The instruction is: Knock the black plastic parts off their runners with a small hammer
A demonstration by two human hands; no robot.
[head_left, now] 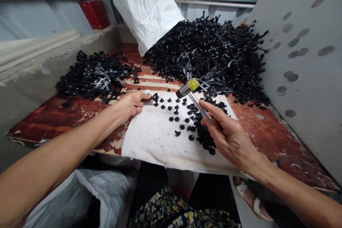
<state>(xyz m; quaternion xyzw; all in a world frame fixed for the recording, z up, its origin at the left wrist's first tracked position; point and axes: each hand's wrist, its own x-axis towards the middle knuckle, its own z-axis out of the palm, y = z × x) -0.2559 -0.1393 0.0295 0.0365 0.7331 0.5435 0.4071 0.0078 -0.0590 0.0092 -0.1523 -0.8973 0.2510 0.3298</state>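
Note:
My right hand (229,133) is wrapped round the metal handle of a small mallet (199,104), whose head has a yellow face and a black face. The mallet is raised over the right part of a white cloth (149,139). At the cloth's upper left edge, my left hand (130,102) pinches a small black strip-like part with a rounded end (154,97). Small black round pieces with short stems (176,119) stand in loose rows on the cloth. More of them lie heaped (204,135) under and beside my right hand, which partly hides them.
A large pile of black strip parts (213,53) spreads from a white sack (149,10) at the back. A smaller pile (93,74) lies on the left of the worn red-brown board (267,131). A grey spotted panel (307,60) bounds the right side. A pale bag (85,196) sits below.

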